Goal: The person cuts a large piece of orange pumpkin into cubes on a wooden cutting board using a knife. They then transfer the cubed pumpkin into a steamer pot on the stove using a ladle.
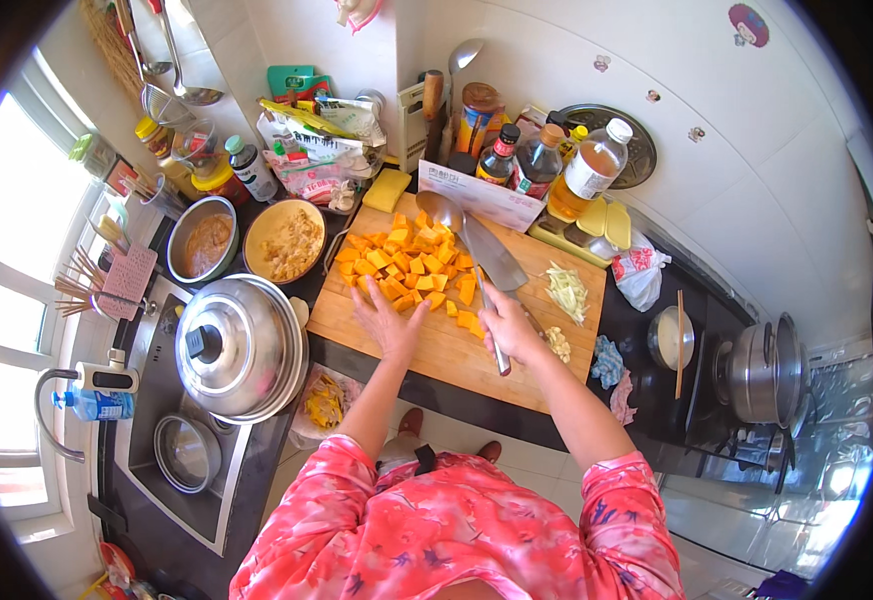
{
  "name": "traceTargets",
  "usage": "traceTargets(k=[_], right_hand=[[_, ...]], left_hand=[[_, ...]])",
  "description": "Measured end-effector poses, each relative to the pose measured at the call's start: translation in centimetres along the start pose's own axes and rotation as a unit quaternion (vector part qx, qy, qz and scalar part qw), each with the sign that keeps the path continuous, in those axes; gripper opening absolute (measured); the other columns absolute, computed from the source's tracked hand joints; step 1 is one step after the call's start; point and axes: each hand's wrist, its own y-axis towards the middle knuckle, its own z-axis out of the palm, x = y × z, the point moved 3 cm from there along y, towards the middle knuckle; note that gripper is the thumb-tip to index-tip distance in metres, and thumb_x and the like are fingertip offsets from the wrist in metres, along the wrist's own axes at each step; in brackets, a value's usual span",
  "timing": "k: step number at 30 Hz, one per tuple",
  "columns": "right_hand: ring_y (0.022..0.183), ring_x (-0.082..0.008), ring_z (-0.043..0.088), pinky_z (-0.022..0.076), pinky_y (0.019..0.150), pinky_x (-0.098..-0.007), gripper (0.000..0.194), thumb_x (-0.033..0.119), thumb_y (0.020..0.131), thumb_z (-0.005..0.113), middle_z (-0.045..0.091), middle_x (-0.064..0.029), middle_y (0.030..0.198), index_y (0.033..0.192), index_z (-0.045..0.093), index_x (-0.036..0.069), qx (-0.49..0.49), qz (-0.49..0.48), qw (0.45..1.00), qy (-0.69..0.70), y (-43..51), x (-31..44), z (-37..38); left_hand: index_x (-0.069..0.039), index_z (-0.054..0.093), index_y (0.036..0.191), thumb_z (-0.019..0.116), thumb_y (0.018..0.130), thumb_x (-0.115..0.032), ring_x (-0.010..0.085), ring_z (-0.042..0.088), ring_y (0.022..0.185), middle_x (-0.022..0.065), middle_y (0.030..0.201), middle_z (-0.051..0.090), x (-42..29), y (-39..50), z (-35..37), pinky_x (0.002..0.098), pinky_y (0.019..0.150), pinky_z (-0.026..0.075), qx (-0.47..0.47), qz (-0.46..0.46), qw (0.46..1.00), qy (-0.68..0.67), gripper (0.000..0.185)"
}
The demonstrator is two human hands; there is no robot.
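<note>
A heap of orange pumpkin-like chunks [414, 259] lies on the wooden cutting board [444, 356]. My left hand [391, 322] is spread at the heap's near left edge, its fingertips by the chunks. In my right hand [508, 326] is the handle of a metal ladle [440, 211], whose bowl lies beyond the heap. A cleaver's broad blade [498, 259] rests on the board just right of the ladle, its handle partly hidden by my right hand. Pale green shreds [568, 291] and chopped garlic-like pieces [557, 344] sit at the board's right side.
Left of the board are a lidded steel pot [238, 345], a yellow bowl [285, 240] with crumbly food and the sink [144, 465]. Sauce bottles [534, 161] stand behind the board. At right are a small bowl with chopsticks [665, 337] and a steel pot [759, 375] by the stove.
</note>
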Motion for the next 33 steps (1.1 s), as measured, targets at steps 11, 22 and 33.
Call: traceTargets(k=[11, 22, 33], right_hand=[[0.045, -0.0138, 0.049, 0.043, 0.036, -0.0297, 0.058, 0.009, 0.092, 0.041, 0.046, -0.0055, 0.074, 0.145, 0.018, 0.018, 0.08, 0.112, 0.951, 0.277, -5.4, -2.3, 2.1], [0.048, -0.0123, 0.047, 0.0427, 0.039, -0.0282, 0.043, 0.01, 0.093, 0.04, 0.047, -0.0062, 0.077, 0.134, 0.029, 0.013, 0.133, 0.106, 0.847, 0.503, -6.0, -1.9, 1.5], [0.048, -0.0107, 0.047, 0.0408, 0.038, -0.0241, 0.031, 0.012, 0.093, 0.038, 0.047, -0.0065, 0.079, 0.124, 0.035, 0.011, 0.174, 0.134, 0.724, 0.654, -6.4, -2.2, -0.1]], left_hand=[[-0.011, 0.028, 0.142, 0.083, 0.064, -0.028, 0.042, 0.028, 0.126, 0.0262, 0.144, 0.011, -2.5, 1.5, 2.8, 0.0464, 0.102, 0.03, -0.046, 0.01, 0.991, -0.122, 0.097], [-0.006, 0.06, 0.109, 0.075, 0.07, -0.018, 0.0374, 0.044, 0.111, 0.0225, 0.126, 0.041, -6.4, 4.8, 6.2, 0.0441, 0.094, 0.039, -0.087, 0.181, 0.971, -0.128, 0.044], [-0.002, 0.061, 0.096, 0.067, 0.078, -0.013, 0.0349, 0.052, 0.1, 0.016, 0.105, 0.057, -8.8, 6.9, 6.6, 0.0406, 0.086, 0.043, 0.027, 0.245, 0.953, -0.174, 0.022]])
